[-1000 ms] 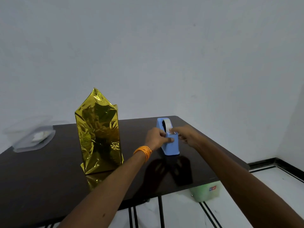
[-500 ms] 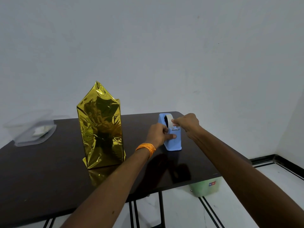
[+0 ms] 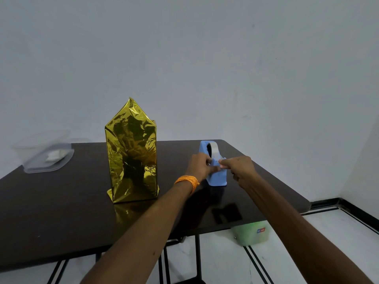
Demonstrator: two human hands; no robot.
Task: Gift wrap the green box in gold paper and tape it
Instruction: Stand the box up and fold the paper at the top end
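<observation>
Watching through the head camera, I see both hands meet at the blue tape dispenser point(image 3: 217, 177), which stands upright on the dark table point(image 3: 61, 212) toward its far right corner. The left hand point(image 3: 200, 167) has its fingers curled round the dispenser's left side and grips the body. An orange thread band point(image 3: 187, 179) circles that wrist. The right hand point(image 3: 242, 170) comes in from the other side with its fingers curled and its thumb and forefinger pinched together at the dispenser's front lip, by the cutter. I cannot tell whether tape or only plastic lies between them; the spot is too small. The tape roll point(image 3: 214, 149) sits in the top of the dispenser, behind both hands.

The gold-wrapped box point(image 3: 132, 156) stands on end to the left of the dispenser, near the left forearm but apart from both hands. No green shows through the wrap. Its gold paper is creased and shiny; at the top it rises to a loose peak, and at the bottom left a small flap lies out on the table.

A clear plastic container point(image 3: 44, 154) with something pale inside rests at the table's far left edge. Under the table's right side, a green tub point(image 3: 253, 233) sits on the white floor point(image 3: 328, 242).
</observation>
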